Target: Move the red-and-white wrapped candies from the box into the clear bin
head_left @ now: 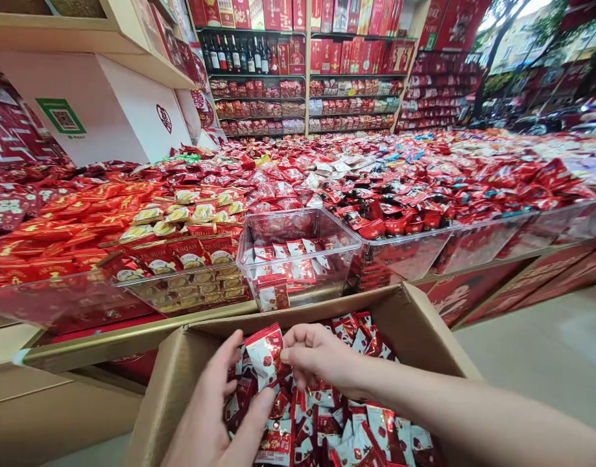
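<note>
At the far left, orange-red packets are heaped behind a clear front, with durian packets stacked just to their right. Nearer, at the left of an open cardboard box, the left hand is held with thumb and fingers spread apart around the left side of a red-and-white packet; whether the packet is touched by its fingertips cannot be told. By the right hand, the packet's right edge is pinched between thumb and fingers. The packet is held over the near part of the box, above loose packets of like pattern. Since only one edge appears to be gripped, the packet could be dropped back among the others if the pinch is loosened, or its wrapper could be creased by too hard a squeeze.

Just beyond the box, a clear bin is part-filled with similar packets. Should the box be knocked, the bin could be nudged, as the two are set close together. Farther right, dark red packets are piled in the next bin; stray packets could easily be mixed in there by a careless reach.
</note>
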Demonstrator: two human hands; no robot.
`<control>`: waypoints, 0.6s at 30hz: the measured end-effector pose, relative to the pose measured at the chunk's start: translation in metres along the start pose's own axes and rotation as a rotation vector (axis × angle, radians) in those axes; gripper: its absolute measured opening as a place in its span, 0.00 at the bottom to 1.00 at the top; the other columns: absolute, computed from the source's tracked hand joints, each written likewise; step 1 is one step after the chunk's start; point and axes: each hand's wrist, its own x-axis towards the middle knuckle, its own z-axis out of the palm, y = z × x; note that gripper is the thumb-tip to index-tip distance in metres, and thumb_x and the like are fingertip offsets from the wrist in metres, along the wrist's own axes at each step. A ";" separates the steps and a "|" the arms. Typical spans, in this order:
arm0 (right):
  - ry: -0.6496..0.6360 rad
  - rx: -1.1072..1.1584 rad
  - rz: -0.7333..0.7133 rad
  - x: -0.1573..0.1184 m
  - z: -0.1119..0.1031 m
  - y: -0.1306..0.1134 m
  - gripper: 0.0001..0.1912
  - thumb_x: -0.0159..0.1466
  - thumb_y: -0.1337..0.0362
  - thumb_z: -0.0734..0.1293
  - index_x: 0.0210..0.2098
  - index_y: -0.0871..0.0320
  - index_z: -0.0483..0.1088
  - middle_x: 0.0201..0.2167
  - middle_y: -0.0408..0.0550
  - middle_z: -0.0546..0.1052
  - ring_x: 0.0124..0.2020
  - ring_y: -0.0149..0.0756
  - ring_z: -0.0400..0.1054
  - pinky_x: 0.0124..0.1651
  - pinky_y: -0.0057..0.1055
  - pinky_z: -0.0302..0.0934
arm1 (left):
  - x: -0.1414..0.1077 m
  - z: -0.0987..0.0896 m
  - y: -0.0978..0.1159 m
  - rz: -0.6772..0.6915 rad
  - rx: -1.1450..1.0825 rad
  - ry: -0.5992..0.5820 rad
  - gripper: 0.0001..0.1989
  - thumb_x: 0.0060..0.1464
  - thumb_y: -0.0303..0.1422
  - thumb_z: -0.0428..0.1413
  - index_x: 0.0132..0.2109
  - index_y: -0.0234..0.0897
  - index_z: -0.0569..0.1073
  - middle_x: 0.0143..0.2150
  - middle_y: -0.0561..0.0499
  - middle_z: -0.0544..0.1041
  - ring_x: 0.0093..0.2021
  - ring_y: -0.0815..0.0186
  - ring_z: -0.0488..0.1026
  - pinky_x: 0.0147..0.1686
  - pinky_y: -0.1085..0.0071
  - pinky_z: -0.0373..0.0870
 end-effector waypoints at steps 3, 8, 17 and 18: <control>0.020 0.191 -0.015 -0.021 0.007 -0.008 0.10 0.51 0.61 0.63 0.28 0.60 0.60 0.15 0.37 0.64 0.13 0.21 0.57 0.15 0.18 0.43 | 0.010 0.013 0.007 -0.189 -0.284 -0.240 0.35 0.47 0.41 0.51 0.59 0.43 0.44 0.39 0.47 0.74 0.36 0.61 0.71 0.35 0.64 0.68; 0.074 0.191 -0.207 -0.028 0.005 -0.002 0.12 0.48 0.62 0.68 0.27 0.62 0.62 0.20 0.38 0.65 0.19 0.20 0.56 0.21 0.19 0.50 | 0.011 0.021 -0.002 -0.092 -0.086 -0.404 0.32 0.48 0.34 0.50 0.59 0.36 0.47 0.16 0.61 0.64 0.19 0.70 0.62 0.19 0.78 0.59; 0.285 -0.495 -0.637 -0.059 -0.024 -0.074 0.09 0.56 0.60 0.62 0.26 0.60 0.68 0.22 0.43 0.71 0.24 0.26 0.63 0.28 0.23 0.57 | 0.026 -0.007 -0.004 0.204 0.082 -0.438 0.18 0.50 0.33 0.49 0.50 0.46 0.63 0.36 0.53 0.75 0.33 0.67 0.71 0.34 0.76 0.68; 0.356 -0.549 -0.711 -0.060 -0.031 -0.094 0.09 0.56 0.60 0.61 0.28 0.60 0.68 0.24 0.43 0.71 0.26 0.26 0.64 0.30 0.24 0.58 | 0.035 -0.016 -0.005 0.231 0.100 -0.378 0.16 0.51 0.35 0.49 0.49 0.47 0.64 0.39 0.54 0.75 0.36 0.67 0.71 0.37 0.76 0.68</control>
